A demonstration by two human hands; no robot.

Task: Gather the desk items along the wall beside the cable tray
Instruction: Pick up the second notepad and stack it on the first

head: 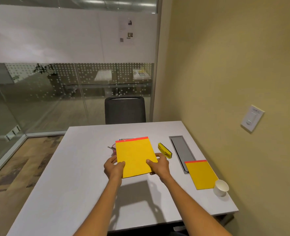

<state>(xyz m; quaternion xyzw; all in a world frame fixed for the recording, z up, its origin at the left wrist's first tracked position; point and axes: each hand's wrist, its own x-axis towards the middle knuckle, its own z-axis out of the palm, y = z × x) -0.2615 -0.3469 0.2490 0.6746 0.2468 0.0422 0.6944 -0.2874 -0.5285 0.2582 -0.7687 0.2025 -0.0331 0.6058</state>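
- Head view: a white tabletop (72,184) runs up to a yellow wall (226,65) on the right and ends at a far edge where a dark chair (124,109) stands.
- The left and near parts of the tabletop are bare, with wide room around both forearms.
- A grey cable tray (181,150) is set into the tabletop near the wall, running lengthwise along it.
- The left hand (114,167) and right hand (159,165) hold a yellow notepad (135,155) with a red top strip by its near corners, each grip pinching it with the thumb on top and fingers underneath.
- This notepad is lifted and tilted over the middle of the tabletop, left of the tray; its shadow falls on the surface below.
- Some small items show past its left and top edges, too hidden to tell what they are.
- A yellow stapler-like item (164,150) lies between the held notepad and the tray, just beside the right hand.
- A second yellow notepad (201,174) lies flat by the wall, its far corner over the near end of the tray.
- A white paper cup (221,187) stands at that notepad's near corner, close to the tabletop's right edge.
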